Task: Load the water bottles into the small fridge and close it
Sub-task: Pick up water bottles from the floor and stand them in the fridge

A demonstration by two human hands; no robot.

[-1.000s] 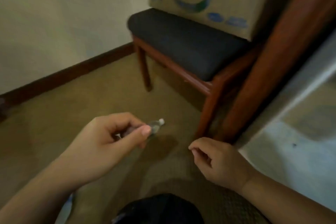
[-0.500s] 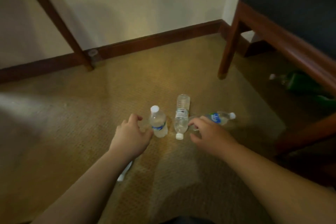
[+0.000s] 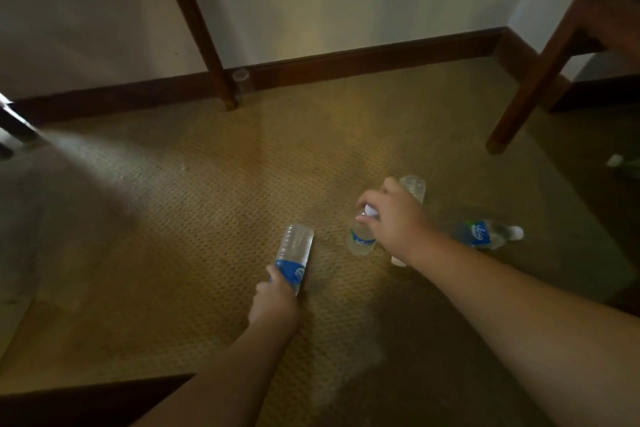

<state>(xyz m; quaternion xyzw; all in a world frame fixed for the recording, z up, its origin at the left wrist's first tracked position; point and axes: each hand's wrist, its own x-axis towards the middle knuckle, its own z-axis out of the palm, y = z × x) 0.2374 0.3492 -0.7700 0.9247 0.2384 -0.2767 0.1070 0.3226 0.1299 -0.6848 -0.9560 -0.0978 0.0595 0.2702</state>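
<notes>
Several clear water bottles with blue labels are on the carpet. My left hand point(image 3: 275, 305) grips the cap end of one lying bottle point(image 3: 294, 253), its base pointing away from me. My right hand point(image 3: 391, 215) is closed on the white cap of an upright bottle point(image 3: 362, 241). Behind that hand lies another bottle point(image 3: 414, 185), mostly hidden; its white cap point(image 3: 398, 261) pokes out below my wrist. A further bottle point(image 3: 485, 236) lies to the right, cap pointing right. The fridge is not in view.
A wooden chair leg point(image 3: 530, 80) stands at the right, with a green bottle point(image 3: 623, 163) under the chair. A slanted wooden leg point(image 3: 204, 42) meets the floor near the dark baseboard point(image 3: 346, 62). A dark shape point(image 3: 69, 402) fills the bottom-left corner.
The view swung left from the chair to the bottles. My left hand took hold of a lying bottle at the left; my right hand moved onto the upright bottle's cap.
</notes>
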